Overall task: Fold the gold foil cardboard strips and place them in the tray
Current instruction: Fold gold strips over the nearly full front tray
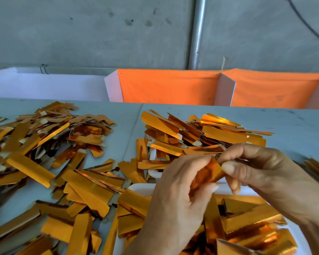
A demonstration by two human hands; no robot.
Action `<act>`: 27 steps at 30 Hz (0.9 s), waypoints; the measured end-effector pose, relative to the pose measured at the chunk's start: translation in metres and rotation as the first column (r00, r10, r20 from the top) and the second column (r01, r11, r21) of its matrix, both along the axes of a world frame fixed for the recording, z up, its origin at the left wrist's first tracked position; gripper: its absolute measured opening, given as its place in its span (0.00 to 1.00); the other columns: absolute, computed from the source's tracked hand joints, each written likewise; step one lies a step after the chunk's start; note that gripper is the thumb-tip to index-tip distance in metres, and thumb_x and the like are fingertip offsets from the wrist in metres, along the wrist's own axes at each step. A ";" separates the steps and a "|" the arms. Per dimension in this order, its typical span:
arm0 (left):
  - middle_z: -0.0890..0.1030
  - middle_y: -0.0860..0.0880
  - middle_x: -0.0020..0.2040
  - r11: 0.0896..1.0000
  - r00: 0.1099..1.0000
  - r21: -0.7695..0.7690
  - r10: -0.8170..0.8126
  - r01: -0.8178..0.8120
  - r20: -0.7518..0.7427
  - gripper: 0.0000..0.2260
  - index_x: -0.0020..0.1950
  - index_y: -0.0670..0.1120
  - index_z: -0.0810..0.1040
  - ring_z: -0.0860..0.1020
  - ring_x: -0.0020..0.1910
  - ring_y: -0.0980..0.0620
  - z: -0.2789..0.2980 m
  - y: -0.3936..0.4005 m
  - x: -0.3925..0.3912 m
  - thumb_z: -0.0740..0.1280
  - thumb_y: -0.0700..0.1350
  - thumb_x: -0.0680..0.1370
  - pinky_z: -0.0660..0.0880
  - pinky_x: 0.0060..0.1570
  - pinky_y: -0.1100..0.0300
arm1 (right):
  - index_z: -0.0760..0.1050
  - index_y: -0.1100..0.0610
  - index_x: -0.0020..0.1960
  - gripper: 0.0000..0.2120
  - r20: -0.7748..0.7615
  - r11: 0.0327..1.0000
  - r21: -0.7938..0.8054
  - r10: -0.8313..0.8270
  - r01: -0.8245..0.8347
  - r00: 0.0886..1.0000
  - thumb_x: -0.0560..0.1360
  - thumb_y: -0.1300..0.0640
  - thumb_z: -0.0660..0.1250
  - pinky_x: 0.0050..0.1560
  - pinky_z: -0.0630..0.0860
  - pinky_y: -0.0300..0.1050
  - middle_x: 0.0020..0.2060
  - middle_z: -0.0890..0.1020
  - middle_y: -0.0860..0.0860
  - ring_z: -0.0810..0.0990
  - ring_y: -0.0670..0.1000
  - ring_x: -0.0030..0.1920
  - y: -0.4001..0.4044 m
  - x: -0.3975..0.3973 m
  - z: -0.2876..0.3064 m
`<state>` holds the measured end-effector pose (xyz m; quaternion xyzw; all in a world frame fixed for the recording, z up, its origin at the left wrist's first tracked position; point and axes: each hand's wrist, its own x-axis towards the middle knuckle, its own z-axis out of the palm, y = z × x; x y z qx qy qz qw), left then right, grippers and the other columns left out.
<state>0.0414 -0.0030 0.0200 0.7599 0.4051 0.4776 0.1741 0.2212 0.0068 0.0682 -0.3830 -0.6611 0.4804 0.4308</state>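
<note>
The gold foil strip (208,173) is pinched between both hands above the white tray (142,188), at the surface's near edge. The left hand (179,196) has its fingers closed on the strip's lower end; the right hand (261,168) grips the upper end between thumb and forefinger. It looks light, thin and stiff enough to crease, with slick foil, so holding near the ends seems best. Folded pieces (247,219) lie in the tray; loose strips (44,144) cover the surface's left side.
</note>
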 end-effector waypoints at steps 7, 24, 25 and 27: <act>0.75 0.65 0.59 0.999 0.990 -0.019 -0.036 0.039 0.140 0.18 0.65 0.57 0.74 0.73 0.60 0.66 0.001 0.002 -0.002 0.66 0.51 0.75 0.76 0.55 0.64 | 0.82 0.56 0.48 0.23 -0.002 0.998 -0.023 0.052 -0.052 0.999 0.62 0.40 0.78 0.39 0.79 0.41 0.38 0.82 0.61 0.81 0.56 0.37 0.000 0.013 0.000; 0.74 0.54 0.62 0.988 0.993 0.141 -0.049 0.064 -0.109 0.18 0.69 0.49 0.72 0.71 0.63 0.59 -0.002 0.005 0.001 0.61 0.45 0.79 0.74 0.57 0.65 | 0.78 0.51 0.38 0.06 0.099 0.998 0.049 -0.047 0.042 0.994 0.69 0.51 0.72 0.30 0.76 0.39 0.24 0.76 0.53 0.75 0.49 0.25 0.002 0.000 -0.002; 0.73 0.54 0.62 0.987 0.993 0.150 -0.047 0.063 -0.108 0.19 0.69 0.49 0.72 0.71 0.63 0.58 -0.002 0.005 0.002 0.61 0.44 0.78 0.74 0.56 0.65 | 0.79 0.53 0.40 0.09 0.048 1.000 0.009 -0.012 0.012 0.999 0.69 0.49 0.74 0.31 0.76 0.40 0.25 0.77 0.54 0.76 0.50 0.26 0.001 0.002 -0.002; 0.73 0.53 0.62 0.985 0.994 0.162 -0.049 0.064 -0.094 0.19 0.69 0.48 0.72 0.71 0.63 0.58 -0.002 0.006 0.001 0.61 0.42 0.77 0.73 0.57 0.67 | 0.79 0.58 0.47 0.18 -0.114 0.991 -0.112 0.063 -0.076 0.992 0.65 0.46 0.77 0.32 0.77 0.42 0.30 0.78 0.57 0.78 0.53 0.29 0.001 0.005 -0.002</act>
